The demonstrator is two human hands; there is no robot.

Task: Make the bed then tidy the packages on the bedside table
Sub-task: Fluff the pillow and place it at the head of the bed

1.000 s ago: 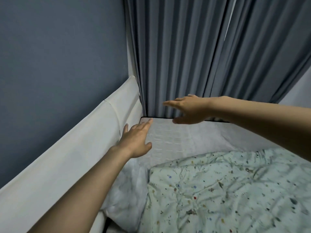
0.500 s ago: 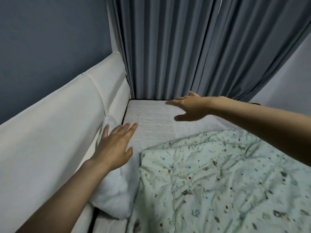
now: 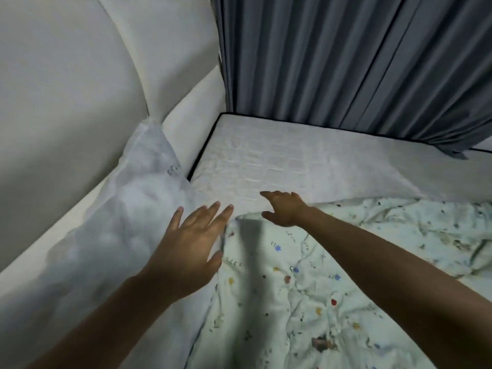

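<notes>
Against the padded headboard (image 3: 69, 107) on your far left, a white pillow (image 3: 127, 209) lies slumped along the edge of the bed, its upper corner propped up against the padding rather than lying flat. Moving right, your left hand (image 3: 186, 251) hovers over the seam where pillow meets duvet (image 3: 306, 288), palm down, fingers (image 3: 210, 217) spread and holding nothing. Whether it touches the fabric, you cannot tell from this angle.

Next along, your right hand (image 3: 285, 209) reaches to the duvet's top corner, fingers loosely open, thumb low near the folded edge (no grip closed on it yet, as far as the view shows). Beyond both hands the mattress (image 3: 279, 161) lies bare up to the grey curtain (image 3: 346, 62), so the head of the bed is uncovered.

To the right, the floral duvet runs off crumpled and creased, well short of the headboard.

Judged from this, you are early in the first half of the job: the duvet has yet to be drawn up and smoothed, and the pillow has yet to be set square at the head. The bedside table and its packages are not in view, so nothing can be said of their state; that second half looks wholly ahead of you.
</notes>
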